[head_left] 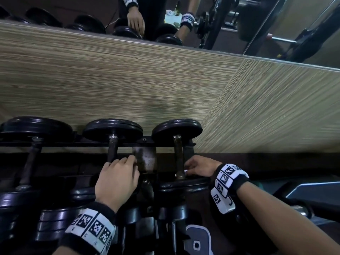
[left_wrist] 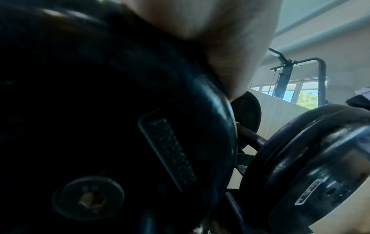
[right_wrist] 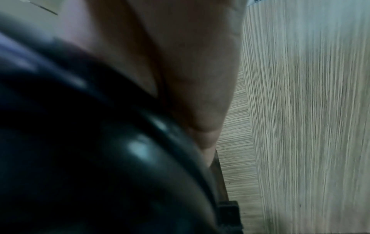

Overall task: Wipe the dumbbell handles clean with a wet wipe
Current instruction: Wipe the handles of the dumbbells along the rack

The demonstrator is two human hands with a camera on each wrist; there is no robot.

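Observation:
Three black dumbbells lie side by side on a rack in the head view. My left hand (head_left: 117,173) grips the lower part of the middle dumbbell's handle (head_left: 112,148), fingers curled over it. My right hand (head_left: 198,167) curls in from the right at the near end of the right dumbbell's rusty handle (head_left: 178,151). A small white bit of wet wipe (head_left: 185,171) shows under its fingers, against the handle. In the wrist views only the palms (left_wrist: 220,39) (right_wrist: 190,71) and the near plates (left_wrist: 120,126) (right_wrist: 80,158) show; the fingers are hidden.
A third dumbbell (head_left: 31,159) lies at the left on the rack bar (head_left: 143,144). A wood-grain panel (head_left: 128,80) rises close behind, with a mirror (head_left: 220,24) above it. More dumbbells (head_left: 55,225) sit on a lower tier near me.

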